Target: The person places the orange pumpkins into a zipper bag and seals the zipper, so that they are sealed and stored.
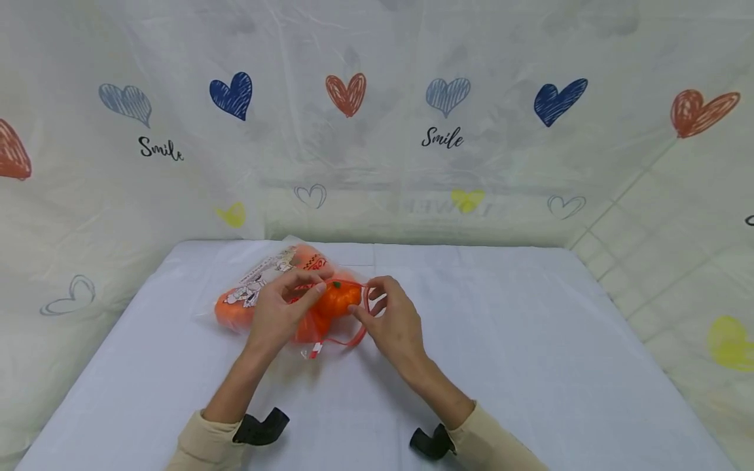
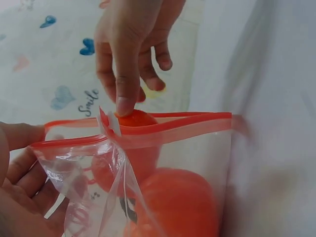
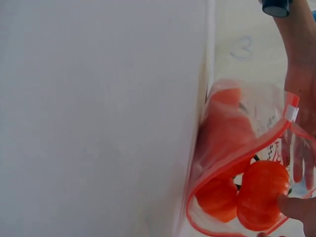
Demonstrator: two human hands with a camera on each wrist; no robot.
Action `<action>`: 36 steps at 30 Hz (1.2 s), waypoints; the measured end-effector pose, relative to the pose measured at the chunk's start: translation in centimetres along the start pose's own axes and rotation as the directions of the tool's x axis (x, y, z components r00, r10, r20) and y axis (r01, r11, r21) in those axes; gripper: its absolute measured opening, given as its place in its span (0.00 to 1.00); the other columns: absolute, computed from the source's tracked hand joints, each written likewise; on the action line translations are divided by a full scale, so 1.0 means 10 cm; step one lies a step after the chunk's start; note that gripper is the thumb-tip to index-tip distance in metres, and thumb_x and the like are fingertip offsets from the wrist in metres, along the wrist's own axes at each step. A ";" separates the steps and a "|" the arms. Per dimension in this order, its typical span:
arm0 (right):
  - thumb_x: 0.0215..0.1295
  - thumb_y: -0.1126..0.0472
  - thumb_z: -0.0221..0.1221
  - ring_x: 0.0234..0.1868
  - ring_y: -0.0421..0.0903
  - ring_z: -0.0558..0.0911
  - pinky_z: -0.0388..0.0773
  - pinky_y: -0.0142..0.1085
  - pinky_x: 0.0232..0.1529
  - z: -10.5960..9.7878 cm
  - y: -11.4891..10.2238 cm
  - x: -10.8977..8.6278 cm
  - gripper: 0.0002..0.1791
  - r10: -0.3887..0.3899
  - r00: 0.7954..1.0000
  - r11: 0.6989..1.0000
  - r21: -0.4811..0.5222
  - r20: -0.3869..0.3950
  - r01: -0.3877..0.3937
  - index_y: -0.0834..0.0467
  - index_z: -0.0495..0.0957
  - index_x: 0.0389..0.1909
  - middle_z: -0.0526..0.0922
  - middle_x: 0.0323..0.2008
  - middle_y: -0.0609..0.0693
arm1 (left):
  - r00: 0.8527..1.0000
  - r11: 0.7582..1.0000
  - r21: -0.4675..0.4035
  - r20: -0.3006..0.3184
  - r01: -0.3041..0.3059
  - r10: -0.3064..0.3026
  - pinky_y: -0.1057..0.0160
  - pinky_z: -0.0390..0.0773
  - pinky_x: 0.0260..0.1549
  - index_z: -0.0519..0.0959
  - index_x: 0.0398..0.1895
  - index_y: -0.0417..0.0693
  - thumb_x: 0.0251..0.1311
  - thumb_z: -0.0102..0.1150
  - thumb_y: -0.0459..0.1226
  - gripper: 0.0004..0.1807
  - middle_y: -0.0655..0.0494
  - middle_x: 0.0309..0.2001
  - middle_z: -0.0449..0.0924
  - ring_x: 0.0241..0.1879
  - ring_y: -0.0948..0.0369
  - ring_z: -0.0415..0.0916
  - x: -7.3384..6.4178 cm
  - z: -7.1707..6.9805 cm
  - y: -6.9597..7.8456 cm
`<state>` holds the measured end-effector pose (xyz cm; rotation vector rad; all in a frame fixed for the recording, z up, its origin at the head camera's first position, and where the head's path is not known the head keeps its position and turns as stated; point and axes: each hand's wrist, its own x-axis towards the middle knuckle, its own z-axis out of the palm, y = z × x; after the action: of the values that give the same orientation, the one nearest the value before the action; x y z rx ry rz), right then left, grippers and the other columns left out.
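Note:
A clear zip bag [image 1: 277, 278] with a red closure strip lies on the table, its mouth open towards me. At the mouth sits a small ribbed orange pumpkin [image 1: 338, 299] with a green stem. Left of the mouth, my left hand [image 1: 278, 314] pinches the bag's rim between thumb and fingers. My right hand [image 1: 397, 327] touches the pumpkin with its thumb [image 2: 126, 98], its other fingers apart from it. Another orange pumpkin [image 3: 217, 197] shows inside the bag beside the first. Printing on the plastic partly covers the orange things deeper inside.
A white slider [image 3: 292, 113] sits on the bag's red strip. White cloth covers the table [image 1: 501, 340]. Behind it hangs a pale curtain [image 1: 377, 157] printed with hearts. Black bands [image 1: 262, 428] are at both sleeve cuffs.

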<state>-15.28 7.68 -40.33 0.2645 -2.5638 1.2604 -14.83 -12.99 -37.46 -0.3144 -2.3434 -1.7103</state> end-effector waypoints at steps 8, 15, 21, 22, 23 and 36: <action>0.60 0.53 0.75 0.64 0.58 0.80 0.85 0.53 0.60 -0.12 0.20 0.19 0.36 -0.042 0.981 0.990 0.141 0.189 0.015 0.48 0.73 0.69 0.74 0.64 0.56 | 1.000 0.999 -0.040 0.029 0.007 -0.006 0.72 0.82 0.54 0.85 0.50 0.51 0.70 0.66 0.44 0.11 0.59 0.57 0.88 0.58 0.60 0.80 0.01 -0.05 0.00; 0.64 0.54 0.72 0.53 0.50 0.88 0.89 0.44 0.52 -0.14 0.28 0.27 0.30 0.011 0.928 0.974 0.206 0.372 -0.094 0.36 0.76 0.66 0.84 0.55 0.48 | 0.997 0.998 -0.046 0.071 0.039 -0.035 0.71 0.82 0.55 0.85 0.51 0.52 0.70 0.66 0.45 0.12 0.58 0.57 0.88 0.57 0.59 0.80 0.00 -0.07 -0.02; 0.62 0.54 0.74 0.45 0.45 0.88 0.89 0.38 0.47 -0.11 0.25 0.28 0.25 0.021 0.946 0.967 0.235 0.324 -0.102 0.42 0.81 0.60 0.86 0.49 0.47 | 0.997 0.998 -0.057 0.080 0.024 -0.019 0.69 0.83 0.54 0.86 0.51 0.52 0.70 0.66 0.43 0.11 0.56 0.56 0.88 0.55 0.61 0.81 0.00 -0.07 0.00; 0.62 0.54 0.74 0.43 0.44 0.88 0.89 0.37 0.46 -0.11 0.24 0.28 0.24 0.021 0.949 0.965 0.242 0.314 -0.102 0.44 0.82 0.59 0.86 0.47 0.48 | 0.997 0.998 -0.057 0.079 0.018 -0.013 0.69 0.83 0.54 0.86 0.50 0.52 0.69 0.66 0.43 0.11 0.56 0.55 0.89 0.54 0.61 0.82 0.00 -0.07 0.00; 0.62 0.54 0.74 0.42 0.44 0.88 0.89 0.36 0.45 -0.11 0.23 0.27 0.24 0.022 0.953 0.964 0.248 0.302 -0.101 0.46 0.82 0.58 0.87 0.46 0.49 | 0.997 0.998 -0.055 0.078 0.010 -0.005 0.69 0.83 0.54 0.86 0.50 0.52 0.69 0.66 0.43 0.10 0.56 0.55 0.89 0.54 0.61 0.82 0.00 -0.07 0.00; 0.61 0.59 0.74 0.38 0.44 0.87 0.86 0.28 0.41 -0.14 0.21 0.26 0.19 0.075 0.973 0.946 0.294 0.217 -0.138 0.55 0.85 0.53 0.88 0.46 0.53 | 0.997 0.997 -0.067 0.072 -0.032 0.037 0.69 0.83 0.54 0.84 0.47 0.48 0.69 0.66 0.42 0.09 0.56 0.54 0.89 0.56 0.60 0.82 0.02 -0.06 0.04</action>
<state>-18.07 9.93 -40.28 0.3347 -2.5663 1.7619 -14.84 -13.48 -36.90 -0.4335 -2.3212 -1.7918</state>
